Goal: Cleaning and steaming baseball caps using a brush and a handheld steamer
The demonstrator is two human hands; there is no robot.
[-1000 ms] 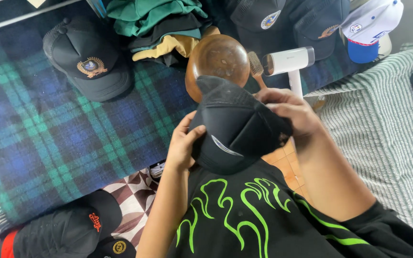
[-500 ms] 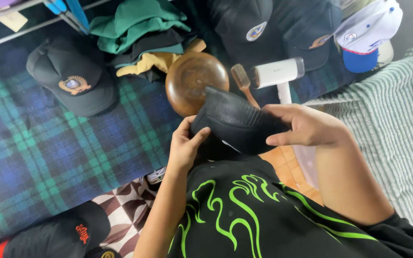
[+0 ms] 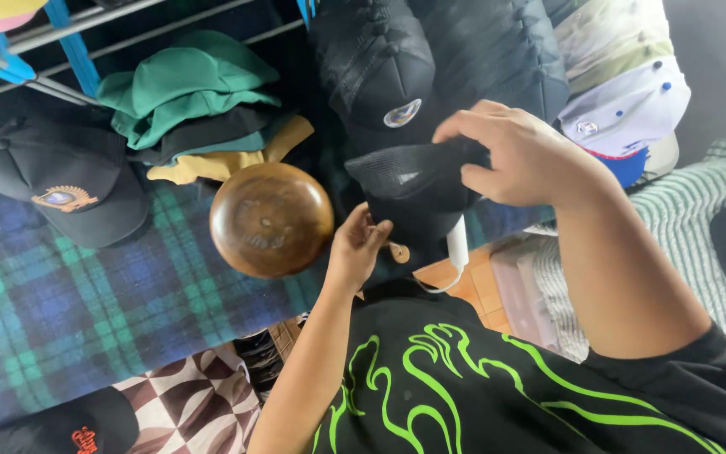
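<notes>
Between both hands [image 3: 524, 157], black cap [image 3: 418, 179].

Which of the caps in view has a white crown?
The cap at the upper right, behind the right hand; it alone is white with a blue brim, the others being dark.

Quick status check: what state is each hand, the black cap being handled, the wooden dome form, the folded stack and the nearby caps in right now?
black cap: held up off the blanket, gripped by both hands
right hand: closed over the cap's top
left hand: gripping the cap's lower edge
wooden dome form: bare, resting on plaid blanket
crest cap: lying flat, brim toward the camera
green folded stack: piled, untouched
</notes>
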